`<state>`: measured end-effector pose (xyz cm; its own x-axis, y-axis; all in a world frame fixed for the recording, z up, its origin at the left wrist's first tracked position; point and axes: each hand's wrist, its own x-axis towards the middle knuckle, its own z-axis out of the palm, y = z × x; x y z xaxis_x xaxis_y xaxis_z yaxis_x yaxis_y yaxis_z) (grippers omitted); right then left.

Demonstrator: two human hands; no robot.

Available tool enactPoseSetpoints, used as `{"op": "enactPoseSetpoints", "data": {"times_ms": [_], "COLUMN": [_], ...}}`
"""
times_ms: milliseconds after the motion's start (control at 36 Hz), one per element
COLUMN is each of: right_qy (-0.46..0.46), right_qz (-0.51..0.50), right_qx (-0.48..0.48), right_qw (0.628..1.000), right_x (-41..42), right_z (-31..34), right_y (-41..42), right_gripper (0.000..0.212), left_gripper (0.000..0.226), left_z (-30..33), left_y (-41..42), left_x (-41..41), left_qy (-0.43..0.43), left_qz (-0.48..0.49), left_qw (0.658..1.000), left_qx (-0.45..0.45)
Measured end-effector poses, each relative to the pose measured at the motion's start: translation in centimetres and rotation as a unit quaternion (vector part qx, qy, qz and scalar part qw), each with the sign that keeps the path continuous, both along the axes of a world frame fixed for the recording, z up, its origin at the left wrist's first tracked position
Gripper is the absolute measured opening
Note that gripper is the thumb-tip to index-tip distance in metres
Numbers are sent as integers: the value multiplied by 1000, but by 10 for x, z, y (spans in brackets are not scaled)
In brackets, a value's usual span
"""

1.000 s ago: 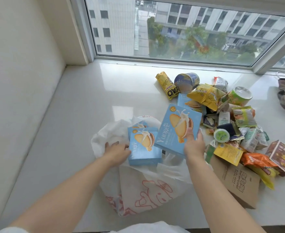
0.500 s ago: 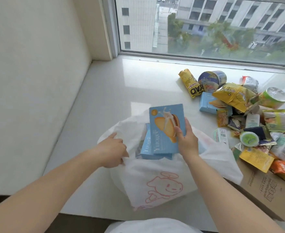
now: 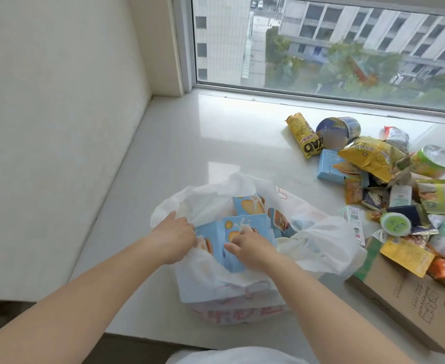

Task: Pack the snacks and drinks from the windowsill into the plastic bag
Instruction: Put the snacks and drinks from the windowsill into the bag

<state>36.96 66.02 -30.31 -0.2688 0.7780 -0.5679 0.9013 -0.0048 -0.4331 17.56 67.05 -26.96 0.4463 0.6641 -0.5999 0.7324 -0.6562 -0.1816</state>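
Head view shows your left hand (image 3: 174,237) pinching the crinkled rim of the thin white plastic bag (image 3: 245,287), while your right hand (image 3: 251,247) curls its fingers over a flat, glossy blue biscuit box (image 3: 245,227) standing inside the bag's mouth among other blue boxes. On the smooth pale windowsill (image 3: 190,153), well to the right, lies the snack pile (image 3: 389,185): foil pouches, round tubs, a brown cardboard box (image 3: 410,303).

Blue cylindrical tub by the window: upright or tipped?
Tipped. The blue tub lies on its side on the windowsill, round end facing the camera.
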Motion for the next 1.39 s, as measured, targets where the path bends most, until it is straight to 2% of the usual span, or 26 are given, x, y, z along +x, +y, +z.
{"op": "enactPoseSetpoints", "data": {"times_ms": [56,83,139,194,222,278,333,361,417,500,583,667,750,833,889,944,1000,1056,1111,1167,1250,1306,1361,1389], "right_qy": [-47,-61,-71,-107,-141,-235,-312,-334,-343,-266,-200,-110,-67,-33,53,188,265,299,348,409,433,400,303,239], "right_qz": [37,36,-26,-124,-160,-209,-244,-260,-304,-404,-445,-470,-491,-537,-605,-688,-739,-777,-799,-792,-783,-790,-797,-790], "right_qx": [77,159,312,384,363,256,156,118,71,2,-6,4,39,47,39,23,19,17,21,19,-14,-27,-4,14], "right_qw": [995,985,947,908,907,914,905,898,886,875,873,876,868,841,793,701,619,554,490,453,447,464,522,564], "right_x": [5,10,27,50,62,89,115,125,138,148,152,160,172,185,190,198,206,208,209,213,221,229,243,251], "right_z": [-1,-3,-2,-2,-1,1,-3,-7,-12,-16,-16,-18,-18,-22,-23,-32,-36,-26,-12,-5,-6,-3,-4,-7], "right_y": [1,2,4,5,6,3,-3,-8,-19,-30,-30,-31,-36,-39,-36,-31,-25,-18,-15,-12,-7,-4,-5,-7], "right_gripper": [34,31,22,24,35,60,75,78,75,63,55,49,35,27,21,24,26,25,22,21,24,15,14,22], "left_gripper": [43,46,46,46,48,48,46,44,35,28,28,32,36,48,53,55,56,56,58,51,51,51,49,48], "left_z": [-8,-12,-18,-19,-18,-11,-5,-4,-6,-23,-44,-66,-85,-99,-100,-98,-94,-95,-100,-102,-86,-84,-80,-76], "left_y": [-5,-7,-9,-9,-8,-4,6,14,27,41,52,62,69,70,72,72,69,62,55,46,34,34,39,43], "left_x": [2,3,7,14,18,25,33,37,44,54,59,56,47,44,49,56,66,75,82,91,110,118,119,117], "left_qy": [-29,-40,-57,-71,-82,-119,-158,-171,-211,-288,-259,-189,-181,-218,-227,-241,-269,-320,-380,-413,-446,-452,-466,-476], "left_qz": [7,18,40,61,82,148,205,218,237,258,220,269,355,405,412,408,427,457,490,501,478,469,468,475], "left_qw": [999,997,991,984,979,958,940,942,947,915,921,937,917,888,882,880,862,826,776,745,735,746,750,740], "left_qx": [-36,-63,-113,-150,-169,-215,-222,-187,-53,117,192,119,30,-7,-15,-28,-54,-84,-120,-151,-179,-139,-41,7]}}
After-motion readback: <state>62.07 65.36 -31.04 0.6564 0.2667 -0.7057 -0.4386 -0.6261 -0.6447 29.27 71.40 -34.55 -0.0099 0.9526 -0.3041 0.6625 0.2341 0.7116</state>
